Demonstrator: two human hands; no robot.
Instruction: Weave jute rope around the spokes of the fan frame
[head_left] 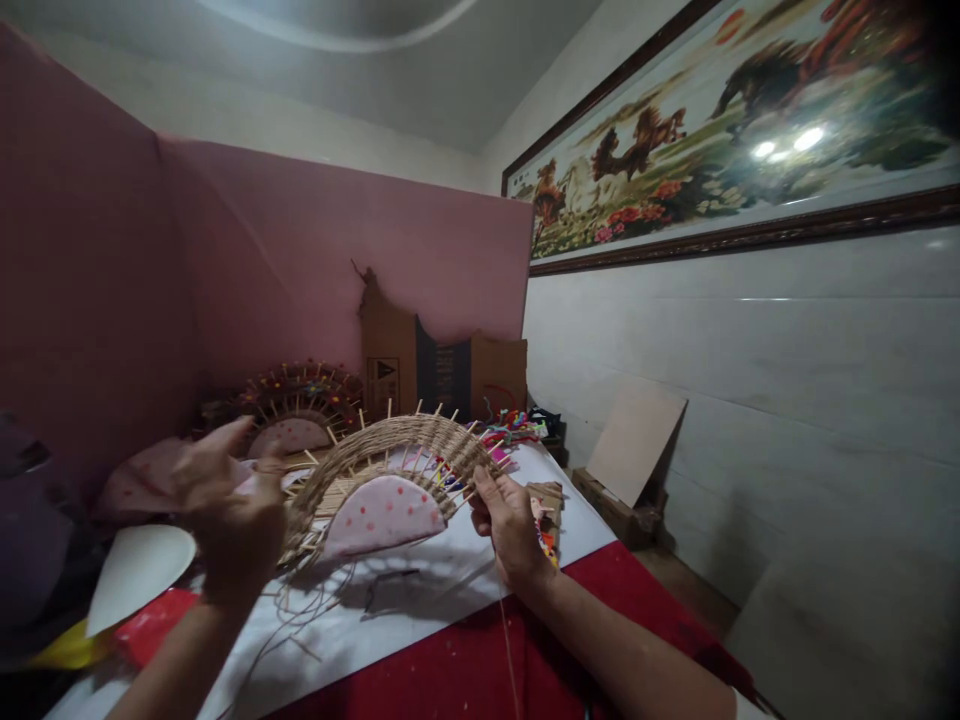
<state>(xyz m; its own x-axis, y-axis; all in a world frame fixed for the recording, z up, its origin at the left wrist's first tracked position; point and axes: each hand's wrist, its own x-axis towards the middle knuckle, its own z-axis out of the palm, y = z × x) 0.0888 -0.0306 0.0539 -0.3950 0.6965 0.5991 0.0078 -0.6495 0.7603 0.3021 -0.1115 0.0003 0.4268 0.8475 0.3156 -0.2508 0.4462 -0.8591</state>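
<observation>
- woven fan [373,438] held tilted above the white sheet [450,610], before the person.
- right hand [510,520] pinches the fan's right end, thumb against fingers; i'd judge this steadies it.
- left hand [236,510] raised by the left end, fingers spread, blurred; nothing visibly gripped, though i can't tell about a thin strand.
- cord [507,632] hangs below the right hand, probably loose to run freely.
- second fan [289,436] sits behind, presumably out of the way.

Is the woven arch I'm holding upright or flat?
Roughly upright: the woven arch curves above its dotted panel, your right hand gripping one end.
</observation>
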